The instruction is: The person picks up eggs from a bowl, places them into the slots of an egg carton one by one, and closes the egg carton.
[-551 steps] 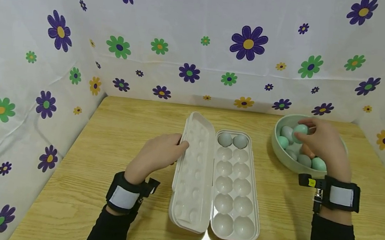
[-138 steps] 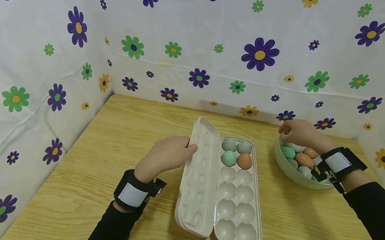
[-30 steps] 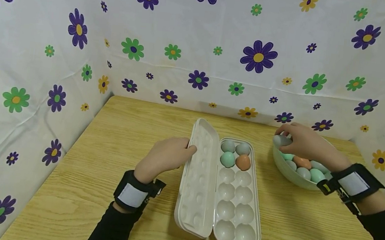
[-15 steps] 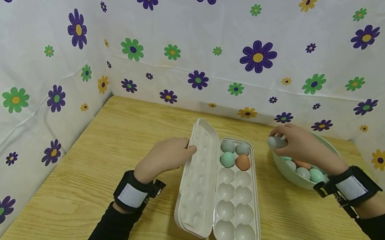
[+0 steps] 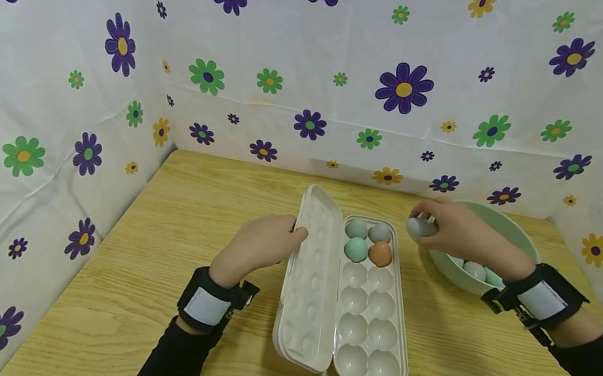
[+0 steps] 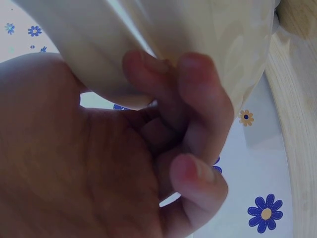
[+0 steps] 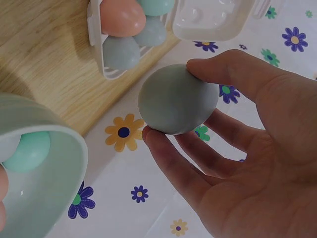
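Observation:
My right hand (image 5: 464, 231) pinches a grey egg (image 7: 173, 99) between thumb and fingertips, in the air between the bowl and the carton. My left hand (image 5: 261, 245) grips the outer edge of the raised lid (image 5: 308, 288) of a white egg carton (image 5: 367, 332); its curled fingers lie against the lid in the left wrist view. Two grey eggs fill the carton's back row. A mint egg (image 5: 356, 249) and an orange-brown egg (image 5: 380, 254) sit in the second row; the cups in front show bare hollows.
A pale green bowl (image 5: 453, 275) holding several eggs stands at the right of the wooden table (image 5: 211, 193), partly hidden by my right forearm. Flower-printed white cloth (image 5: 295, 44) rises behind and along both sides.
Since the oldest frame, the mint and orange-brown eggs have joined the carton. Over the last second, my right hand carried the grey egg left from the bowl; my left hand stayed still.

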Demonstrator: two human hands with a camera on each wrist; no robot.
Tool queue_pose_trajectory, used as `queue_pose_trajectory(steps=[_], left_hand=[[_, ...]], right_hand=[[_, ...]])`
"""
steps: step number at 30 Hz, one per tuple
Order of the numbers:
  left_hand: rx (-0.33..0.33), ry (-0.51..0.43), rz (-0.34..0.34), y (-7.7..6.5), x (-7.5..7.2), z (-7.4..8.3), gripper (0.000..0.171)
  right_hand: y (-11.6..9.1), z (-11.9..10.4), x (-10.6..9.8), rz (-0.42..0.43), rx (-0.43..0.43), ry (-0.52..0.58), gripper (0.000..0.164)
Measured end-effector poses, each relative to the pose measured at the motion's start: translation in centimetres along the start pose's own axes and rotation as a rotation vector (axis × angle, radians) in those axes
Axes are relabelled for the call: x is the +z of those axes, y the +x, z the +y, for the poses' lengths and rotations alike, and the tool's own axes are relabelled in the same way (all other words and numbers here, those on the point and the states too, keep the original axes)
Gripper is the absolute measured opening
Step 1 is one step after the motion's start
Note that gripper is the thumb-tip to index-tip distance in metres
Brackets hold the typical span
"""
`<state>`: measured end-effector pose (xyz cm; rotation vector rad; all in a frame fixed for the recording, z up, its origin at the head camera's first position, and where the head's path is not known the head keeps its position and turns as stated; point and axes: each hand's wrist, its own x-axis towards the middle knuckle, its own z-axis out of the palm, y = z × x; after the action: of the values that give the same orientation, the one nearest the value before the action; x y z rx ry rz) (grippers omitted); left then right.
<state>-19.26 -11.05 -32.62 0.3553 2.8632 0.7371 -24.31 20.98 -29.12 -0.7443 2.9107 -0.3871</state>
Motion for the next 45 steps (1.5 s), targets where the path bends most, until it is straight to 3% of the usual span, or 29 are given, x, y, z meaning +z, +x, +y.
queue_pose_trajectory(steps=[13, 24, 34, 41, 45], left_hand=[[-0.013, -0.004, -0.001, 0.0, 0.0, 0.0, 0.037], [-0.007, -0.001, -0.003, -0.1, -0.2, 0.1, 0.035], [0.000, -0.016, -0.004, -0.1, -0.1, 0.1, 0.035], [-0.006, -0.027, -0.005, -0.1, -0.3, 0.1, 0.036], [-0.001, -0.022, -0.004, -0.1, -0.1, 0.1, 0.036]], right_hand=[[0.4, -1.8, 0.8, -0.002, -0.066, -0.020, 0.034], [0.7, -3.2, 2.2, -0.021, -0.096, 0.024, 0.035], [1.1, -3.9, 4.5, 0.011, -0.169, 0.032, 0.034], [1.8, -4.6, 6.3, -0.063, -0.157, 0.043, 0.034], [1.9, -5.2, 7.1, -0.065, -0.164, 0.047, 0.035]])
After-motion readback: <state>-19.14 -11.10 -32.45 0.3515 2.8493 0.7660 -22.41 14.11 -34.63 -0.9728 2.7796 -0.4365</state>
